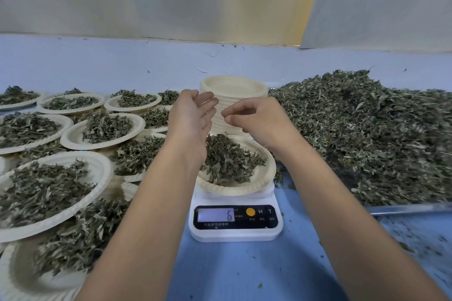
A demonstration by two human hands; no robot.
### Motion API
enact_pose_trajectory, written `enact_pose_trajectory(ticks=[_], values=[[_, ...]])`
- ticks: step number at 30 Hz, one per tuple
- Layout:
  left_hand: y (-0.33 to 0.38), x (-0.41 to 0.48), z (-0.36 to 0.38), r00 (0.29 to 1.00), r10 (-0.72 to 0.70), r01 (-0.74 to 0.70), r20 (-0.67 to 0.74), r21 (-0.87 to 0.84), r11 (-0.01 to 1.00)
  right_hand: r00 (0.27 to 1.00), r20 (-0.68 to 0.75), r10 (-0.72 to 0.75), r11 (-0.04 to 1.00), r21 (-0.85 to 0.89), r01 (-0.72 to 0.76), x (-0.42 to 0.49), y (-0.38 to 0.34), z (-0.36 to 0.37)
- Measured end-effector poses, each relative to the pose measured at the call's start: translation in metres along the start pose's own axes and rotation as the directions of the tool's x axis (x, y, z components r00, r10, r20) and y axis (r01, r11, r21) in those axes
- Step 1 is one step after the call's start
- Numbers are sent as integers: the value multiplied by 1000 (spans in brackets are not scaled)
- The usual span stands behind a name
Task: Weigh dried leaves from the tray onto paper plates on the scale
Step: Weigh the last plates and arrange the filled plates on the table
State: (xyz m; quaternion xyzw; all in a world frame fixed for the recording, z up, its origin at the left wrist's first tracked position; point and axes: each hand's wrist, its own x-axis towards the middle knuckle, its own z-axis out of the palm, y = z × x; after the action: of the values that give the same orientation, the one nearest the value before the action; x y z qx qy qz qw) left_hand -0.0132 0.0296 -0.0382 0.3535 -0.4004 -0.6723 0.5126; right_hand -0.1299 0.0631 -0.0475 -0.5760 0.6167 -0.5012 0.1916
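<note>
Fig.: nearest the lens, two bare forearms reach in over the blue table [244, 273]. We see the L hand [193, 120] raised above the scale [236, 230], palm turned inward, fingers straight & slightly apart, holding nothing. The R hand [259, 124] hovers opposite, just beside it; fingers curled, thumb & forefinger tips drawn together, no leaf visible between them. Below both hands, a paper plate [265, 176] sits on the scale w/ a mound of dried leaves [227, 159]; we read "6" on the display. Behind: stack of empty plates [234, 89]. R side: tray [406, 209] heaped w/ loose leaf [367, 129]. L side: many filled plates [80, 203], overlapping, some stacked on others
</note>
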Motion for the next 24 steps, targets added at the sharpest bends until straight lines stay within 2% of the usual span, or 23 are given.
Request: enact_pose_trajectory(ticks=[10, 16, 17, 19, 21, 24], values=[[-1, -2, 2, 999, -8, 9, 51, -28, 1000, 1000, -2, -19, 999, 26, 19, 0, 3, -3], [-5, -9, 13, 989, -19, 22, 146, -19, 1000, 995, -97, 12, 1000, -14, -13, 8, 20, -25], [-6, -10, 14, 987, -20, 22, 161, -16, 1000, 991, -130, 31, 997, -60, -39, 10, 27, -33], [-8, -11, 16, 982, -17, 19, 187, -12, 1000, 979, -196, 62, 954, -275, -115, 11, 47, -51], [-11, -12, 20, 979, -36, 39, 199, -15, 999, 967, -188, 169, 840, -486, -242, 14, 69, -71], [-18, -13, 29, 976, -84, 92, 202, -30, 995, 905, -166, 393, 671, -621, -405, 13, 99, -96]])
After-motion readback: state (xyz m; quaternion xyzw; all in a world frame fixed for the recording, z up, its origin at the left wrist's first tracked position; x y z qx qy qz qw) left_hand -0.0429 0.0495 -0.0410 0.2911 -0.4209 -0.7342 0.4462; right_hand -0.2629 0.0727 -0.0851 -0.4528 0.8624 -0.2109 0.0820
